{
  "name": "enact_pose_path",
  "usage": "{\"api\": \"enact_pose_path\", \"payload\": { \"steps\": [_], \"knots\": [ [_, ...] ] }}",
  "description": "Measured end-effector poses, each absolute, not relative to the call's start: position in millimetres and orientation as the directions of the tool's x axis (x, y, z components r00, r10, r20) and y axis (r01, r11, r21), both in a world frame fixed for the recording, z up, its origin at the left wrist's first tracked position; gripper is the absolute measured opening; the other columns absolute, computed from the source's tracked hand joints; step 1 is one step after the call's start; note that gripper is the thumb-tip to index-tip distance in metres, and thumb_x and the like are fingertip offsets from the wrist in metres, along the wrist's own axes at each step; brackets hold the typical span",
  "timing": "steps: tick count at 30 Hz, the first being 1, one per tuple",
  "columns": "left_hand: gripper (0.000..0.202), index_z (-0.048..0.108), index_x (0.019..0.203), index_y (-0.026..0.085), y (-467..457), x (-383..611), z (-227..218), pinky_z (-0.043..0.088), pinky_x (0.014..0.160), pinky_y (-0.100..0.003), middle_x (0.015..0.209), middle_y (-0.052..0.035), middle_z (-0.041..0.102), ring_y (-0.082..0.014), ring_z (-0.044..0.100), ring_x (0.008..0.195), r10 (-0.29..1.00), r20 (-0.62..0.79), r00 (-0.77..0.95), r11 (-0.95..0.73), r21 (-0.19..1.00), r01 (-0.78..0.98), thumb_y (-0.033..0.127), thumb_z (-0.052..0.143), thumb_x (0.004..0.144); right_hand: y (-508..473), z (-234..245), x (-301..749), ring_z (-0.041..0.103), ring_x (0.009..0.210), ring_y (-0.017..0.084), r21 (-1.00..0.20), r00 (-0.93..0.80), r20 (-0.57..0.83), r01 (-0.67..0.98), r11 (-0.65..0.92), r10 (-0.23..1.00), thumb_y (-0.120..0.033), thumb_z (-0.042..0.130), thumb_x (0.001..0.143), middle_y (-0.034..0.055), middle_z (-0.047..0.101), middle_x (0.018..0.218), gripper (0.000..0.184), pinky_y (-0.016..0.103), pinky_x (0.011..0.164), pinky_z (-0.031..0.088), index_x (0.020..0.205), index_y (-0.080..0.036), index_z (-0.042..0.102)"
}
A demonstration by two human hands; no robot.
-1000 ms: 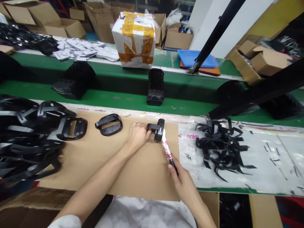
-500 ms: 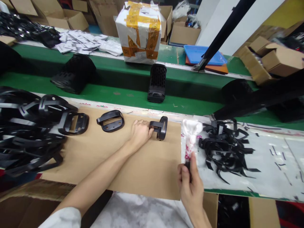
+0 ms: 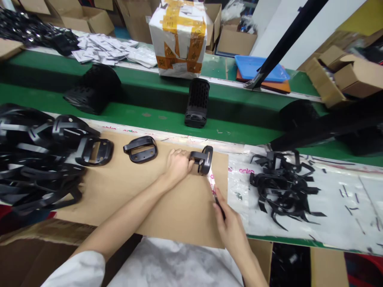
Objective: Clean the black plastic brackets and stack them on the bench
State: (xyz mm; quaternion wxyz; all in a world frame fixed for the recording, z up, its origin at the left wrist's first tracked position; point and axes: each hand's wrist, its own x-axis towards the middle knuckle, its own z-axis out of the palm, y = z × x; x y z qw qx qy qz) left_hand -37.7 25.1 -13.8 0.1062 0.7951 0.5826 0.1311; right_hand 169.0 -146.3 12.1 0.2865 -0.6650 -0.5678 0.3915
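Note:
My left hand [image 3: 178, 164] lies over the brown cardboard sheet, its fingers closed round the near end of a black plastic bracket [image 3: 206, 160] with a looped strap. In my right hand [image 3: 229, 223] is a dark-handled tool [image 3: 212, 184] with a pale shaft marked in pink. The shaft's far end meets the lower edge of the bracket; its tip is hidden there. A second black bracket [image 3: 140, 149] lies on the cardboard, left of my left hand.
Many similar brackets [image 3: 38, 159] are heaped at the left. Black strap-like pieces [image 3: 284, 187] lie on the white film-covered surface at the right. Beyond the cardboard sheet [image 3: 179, 211], a black perforated part [image 3: 197, 103] stands on the green bench. A taped white box [image 3: 179, 40] sits behind it.
My right hand has moved left with the tool, bringing the pale shaft from the film-covered surface to the bracket. My left hand keeps its hold on the bracket, which is turned slightly.

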Motion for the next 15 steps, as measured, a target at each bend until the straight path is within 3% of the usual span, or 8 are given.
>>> {"api": "enact_pose_path", "payload": {
  "steps": [2, 4, 7, 10, 12, 15],
  "knots": [
    [0.025, 0.074, 0.095, 0.014, 27, -40, -14, 0.046, 0.094, -0.044, 0.096, -0.0175, 0.077, -0.0319, 0.07, 0.099, 0.953, 0.079, 0.293, -0.302, 0.327, 0.895, 0.026, 0.053, 0.096, -142, 18, 170, 0.062, 0.136, 0.031, -0.811, 0.04, -0.234, 0.543, -0.218, 0.971, -0.045, 0.049, 0.105, 0.01, 0.063, 0.149, 0.053, 0.046, 0.109, 0.055, 0.154, -0.024, 0.055],
    [0.028, 0.075, 0.092, 0.014, 30, -44, -12, 0.048, 0.095, -0.046, 0.095, -0.0172, 0.077, -0.0319, 0.07, 0.099, 0.948, 0.066, 0.313, -0.314, 0.379, 0.871, 0.027, 0.051, 0.097, -142, 20, 174, 0.06, 0.138, 0.031, -0.817, 0.136, -0.19, 0.527, -0.233, 0.972, -0.046, 0.05, 0.104, 0.0099, 0.061, 0.152, 0.055, 0.047, 0.109, 0.054, 0.155, -0.025, 0.052],
    [0.034, 0.076, 0.092, 0.017, 33, -49, -6, 0.053, 0.093, -0.044, 0.096, -0.0125, 0.078, -0.0281, 0.071, 0.097, 0.931, 0.046, 0.363, -0.304, 0.651, 0.696, 0.032, 0.047, 0.1, -143, 18, 178, 0.06, 0.137, 0.031, -0.856, 0.282, -0.067, 0.476, -0.2, 0.957, -0.046, 0.055, 0.102, 0.012, 0.059, 0.153, 0.062, 0.045, 0.108, 0.054, 0.16, -0.025, 0.044],
    [0.038, 0.077, 0.099, 0.018, 29, -50, 3, 0.058, 0.084, -0.038, 0.098, -0.0085, 0.079, -0.0242, 0.072, 0.093, 0.93, 0.005, 0.368, -0.179, 0.88, 0.44, 0.039, 0.046, 0.104, -138, 20, 177, 0.071, 0.111, 0.028, -0.876, 0.373, 0.019, 0.454, -0.165, 0.928, -0.047, 0.062, 0.099, 0.0145, 0.071, 0.132, 0.062, 0.04, 0.093, 0.058, 0.153, -0.02, 0.05],
    [0.037, 0.076, 0.103, 0.019, 23, -48, 7, 0.059, 0.083, -0.037, 0.1, -0.0082, 0.079, -0.0237, 0.071, 0.094, 0.928, -0.026, 0.372, -0.124, 0.919, 0.374, 0.043, 0.048, 0.104, -132, 27, 173, 0.069, 0.088, 0.023, -0.88, 0.385, 0.059, 0.456, -0.135, 0.921, -0.047, 0.065, 0.097, 0.0113, 0.074, 0.108, 0.05, 0.034, 0.078, 0.058, 0.139, -0.019, 0.06],
    [0.035, 0.077, 0.103, 0.018, 14, -44, 7, 0.06, 0.084, -0.041, 0.1, -0.0088, 0.079, -0.0252, 0.071, 0.096, 0.931, -0.013, 0.365, -0.149, 0.9, 0.411, 0.043, 0.051, 0.104, -122, 42, 163, 0.056, 0.065, 0.017, -0.913, 0.361, 0.081, 0.402, -0.076, 0.929, -0.044, 0.066, 0.098, 0.0022, 0.064, 0.079, 0.04, 0.028, 0.06, 0.051, 0.131, -0.022, 0.063]
  ]
}}
